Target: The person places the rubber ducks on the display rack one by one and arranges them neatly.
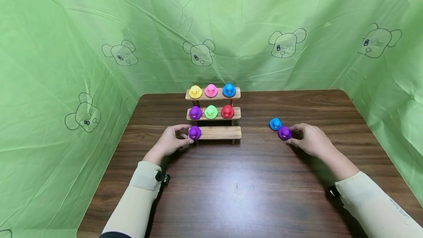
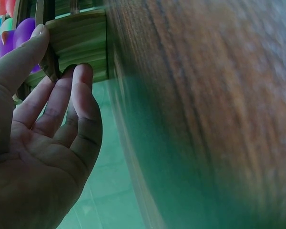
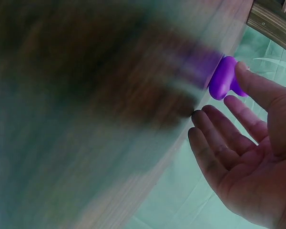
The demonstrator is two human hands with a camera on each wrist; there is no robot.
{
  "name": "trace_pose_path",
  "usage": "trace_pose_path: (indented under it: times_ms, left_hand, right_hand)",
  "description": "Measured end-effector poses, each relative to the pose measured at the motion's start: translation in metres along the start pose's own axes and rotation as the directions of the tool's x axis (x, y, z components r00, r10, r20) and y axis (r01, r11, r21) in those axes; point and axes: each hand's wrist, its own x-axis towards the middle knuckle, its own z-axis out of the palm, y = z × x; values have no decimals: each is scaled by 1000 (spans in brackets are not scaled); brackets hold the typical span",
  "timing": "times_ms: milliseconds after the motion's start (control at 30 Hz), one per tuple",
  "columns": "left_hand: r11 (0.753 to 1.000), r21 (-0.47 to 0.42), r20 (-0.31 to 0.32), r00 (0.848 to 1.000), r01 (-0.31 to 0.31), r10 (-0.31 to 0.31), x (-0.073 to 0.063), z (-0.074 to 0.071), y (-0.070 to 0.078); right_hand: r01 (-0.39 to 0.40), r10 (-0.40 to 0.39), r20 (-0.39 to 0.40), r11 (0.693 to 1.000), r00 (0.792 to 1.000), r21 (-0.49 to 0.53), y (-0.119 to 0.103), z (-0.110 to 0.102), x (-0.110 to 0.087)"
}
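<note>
My left hand (image 1: 170, 140) is at the left end of the lowest shelf of a three-tier wooden stand (image 1: 219, 133). Its thumb and fingers pinch a purple rubber duck (image 1: 194, 132) at that end. The left wrist view shows the thumb against the purple duck (image 2: 24, 32), with the other fingertips by the shelf's end. On the table to the right, my right hand (image 1: 310, 139) pinches another purple rubber duck (image 1: 284, 133) between thumb and index finger; the remaining fingers stay loose. A blue duck (image 1: 275, 124) sits right against that one.
Yellow (image 1: 195, 92), pink (image 1: 211, 90) and blue (image 1: 229, 90) ducks line the top shelf. Purple (image 1: 195, 112), green (image 1: 211, 112) and red (image 1: 227, 112) ducks fill the middle one. The dark wooden table (image 1: 238, 186) is enclosed by green sheeting (image 1: 244, 17) behind and at the sides.
</note>
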Motion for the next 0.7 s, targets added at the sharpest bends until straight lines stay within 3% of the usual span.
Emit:
trace_pose_path:
  times_ms: [700]
  left_hand:
    - [1000, 3, -1, 1000, -17, 17, 2, 0, -1]
  right_hand:
    - [-1, 2, -48, 1000, 999, 25, -2, 6, 6]
